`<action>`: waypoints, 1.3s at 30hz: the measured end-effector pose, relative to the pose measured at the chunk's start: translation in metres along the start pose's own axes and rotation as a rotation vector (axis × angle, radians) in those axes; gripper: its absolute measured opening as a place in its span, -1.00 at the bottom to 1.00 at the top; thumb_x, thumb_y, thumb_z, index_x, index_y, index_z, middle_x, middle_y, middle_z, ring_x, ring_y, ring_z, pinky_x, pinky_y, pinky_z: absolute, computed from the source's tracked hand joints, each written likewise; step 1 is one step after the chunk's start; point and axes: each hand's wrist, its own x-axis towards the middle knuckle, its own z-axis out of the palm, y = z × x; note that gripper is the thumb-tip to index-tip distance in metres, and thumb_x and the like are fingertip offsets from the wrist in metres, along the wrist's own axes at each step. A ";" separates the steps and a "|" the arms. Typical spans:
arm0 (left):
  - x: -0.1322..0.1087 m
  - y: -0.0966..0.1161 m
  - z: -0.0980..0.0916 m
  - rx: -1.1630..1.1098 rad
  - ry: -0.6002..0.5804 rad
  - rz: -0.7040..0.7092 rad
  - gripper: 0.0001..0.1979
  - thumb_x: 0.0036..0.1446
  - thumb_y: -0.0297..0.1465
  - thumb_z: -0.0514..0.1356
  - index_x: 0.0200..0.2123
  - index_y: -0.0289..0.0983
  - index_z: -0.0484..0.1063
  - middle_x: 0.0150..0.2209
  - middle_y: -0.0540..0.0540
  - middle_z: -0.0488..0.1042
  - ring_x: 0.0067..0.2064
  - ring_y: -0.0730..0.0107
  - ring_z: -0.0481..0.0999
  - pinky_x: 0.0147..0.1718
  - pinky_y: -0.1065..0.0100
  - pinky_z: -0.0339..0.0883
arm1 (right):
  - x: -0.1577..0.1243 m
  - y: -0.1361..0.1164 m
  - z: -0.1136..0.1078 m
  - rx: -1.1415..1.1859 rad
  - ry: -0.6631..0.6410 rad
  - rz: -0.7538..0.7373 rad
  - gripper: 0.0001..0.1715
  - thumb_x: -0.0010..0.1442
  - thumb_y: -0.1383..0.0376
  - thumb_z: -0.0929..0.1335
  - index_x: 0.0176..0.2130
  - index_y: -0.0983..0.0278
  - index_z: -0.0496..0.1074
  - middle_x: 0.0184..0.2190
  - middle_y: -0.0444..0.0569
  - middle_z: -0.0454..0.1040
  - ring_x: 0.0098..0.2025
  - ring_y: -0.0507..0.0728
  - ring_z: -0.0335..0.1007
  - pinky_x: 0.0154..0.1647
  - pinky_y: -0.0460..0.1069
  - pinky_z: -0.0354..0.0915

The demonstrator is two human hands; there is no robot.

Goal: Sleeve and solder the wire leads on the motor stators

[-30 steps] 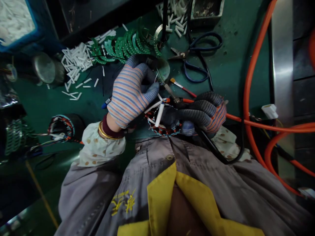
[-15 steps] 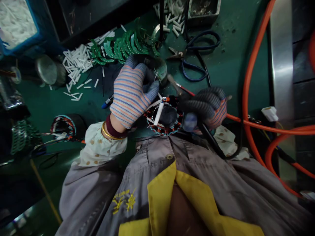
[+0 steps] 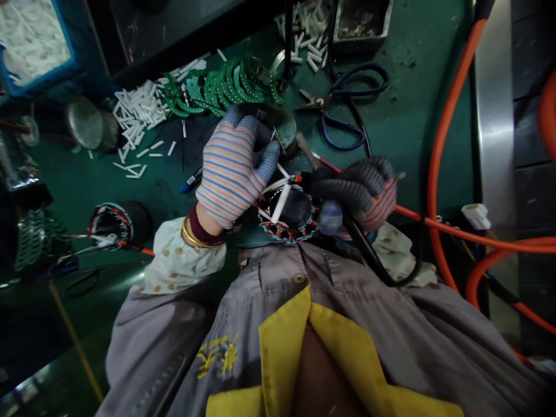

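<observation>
Centrally, a wound motor stator [image 3: 284, 229] sits at the bench edge against the person's grey work coat [image 3: 269, 278], with white insulating sleeves [image 3: 281, 202] rising from its coloured windings. Its bore is dark and hard to make out. The left hand [image 3: 234, 168], in a striped knit glove, has its fingers loosely spread and curved, and it partly hides a round greenish dish [image 3: 284, 124]; whether those fingers pinch anything cannot be told. The right hand [image 3: 358, 194], in a dark coated glove, is curled closed over a dark, orange-tipped tool handle [image 3: 304, 180] beside the stator (the gripped part is hidden by the fingers, so the tool cannot be identified). Beyond lie a red-handled brush [image 3: 325, 164], partly covered; blue-handled scissors [image 3: 343, 116]; green serrated strips [image 3: 212, 92]; and a heap of white sleeve pieces [image 3: 139, 113]. A second stator [image 3: 115, 223] lies at left, and an orange cable [image 3: 438, 174] runs along the right.
</observation>
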 end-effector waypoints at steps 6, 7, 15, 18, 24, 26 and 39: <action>0.010 -0.004 -0.011 0.078 -0.141 0.015 -0.88 0.46 -0.18 0.31 -0.03 -0.03 0.55 0.16 -0.31 0.74 0.18 -0.39 0.75 0.26 -0.30 0.72 | -0.017 0.014 0.009 -0.009 0.370 -0.416 -0.59 0.71 -0.04 0.46 -0.19 -0.04 0.77 -0.39 -0.13 0.55 -0.26 0.18 0.45 -0.13 0.13 0.37; 0.011 -0.003 -0.012 0.085 -0.160 0.008 -0.87 0.46 -0.18 0.32 -0.02 -0.04 0.57 0.16 -0.34 0.73 0.18 -0.41 0.74 0.26 -0.32 0.71 | -0.015 0.015 0.009 0.002 0.357 -0.419 -0.62 0.71 -0.04 0.48 -0.17 -0.04 0.79 -0.40 -0.13 0.55 -0.26 0.18 0.45 -0.12 0.13 0.36; 0.014 0.000 -0.007 0.005 -0.177 -0.078 -0.82 0.48 -0.12 0.38 0.02 -0.02 0.58 0.24 -0.32 0.70 0.26 -0.42 0.69 0.34 -0.30 0.65 | -0.001 0.006 0.004 0.118 0.426 -0.470 -0.76 0.66 0.06 0.48 -0.03 -0.05 0.82 -0.32 -0.11 0.63 -0.24 0.21 0.50 -0.12 0.17 0.30; 0.013 0.003 -0.009 -0.015 -0.213 -0.123 -0.78 0.51 -0.04 0.35 0.04 0.02 0.62 0.27 -0.31 0.70 0.28 -0.47 0.65 0.37 -0.36 0.60 | 0.001 -0.003 0.001 0.069 0.541 -0.462 -0.52 0.76 -0.03 0.31 -0.03 -0.04 0.80 -0.35 -0.11 0.60 -0.28 0.19 0.51 -0.16 0.16 0.37; 0.002 0.004 -0.001 0.047 -0.159 -0.140 -0.74 0.63 -0.02 0.18 0.09 0.05 0.62 0.31 -0.33 0.69 0.35 -0.44 0.64 0.41 -0.40 0.57 | -0.035 -0.009 -0.015 -0.188 0.568 0.090 -0.58 0.64 -0.09 0.43 0.19 -0.01 0.82 0.02 0.06 0.74 -0.07 0.31 0.67 -0.10 0.16 0.46; 0.000 -0.003 0.007 0.013 -0.106 -0.084 -0.70 0.62 0.05 0.22 0.07 0.02 0.58 0.28 -0.36 0.68 0.36 -0.45 0.63 0.41 -0.42 0.57 | -0.036 -0.013 -0.017 -0.190 0.506 0.238 -0.57 0.62 -0.11 0.45 0.13 0.02 0.84 -0.01 0.10 0.72 -0.14 0.32 0.65 -0.16 0.17 0.44; 0.020 -0.058 0.032 -0.060 -0.126 -0.056 -0.32 0.50 0.46 0.28 -0.03 -0.04 0.62 0.21 -0.32 0.64 0.29 -0.38 0.45 0.38 -0.42 0.44 | 0.053 -0.022 0.004 -0.254 0.084 0.198 -0.61 0.60 0.11 0.54 0.30 0.00 0.86 0.15 0.11 0.77 0.16 0.42 0.68 0.20 0.31 0.60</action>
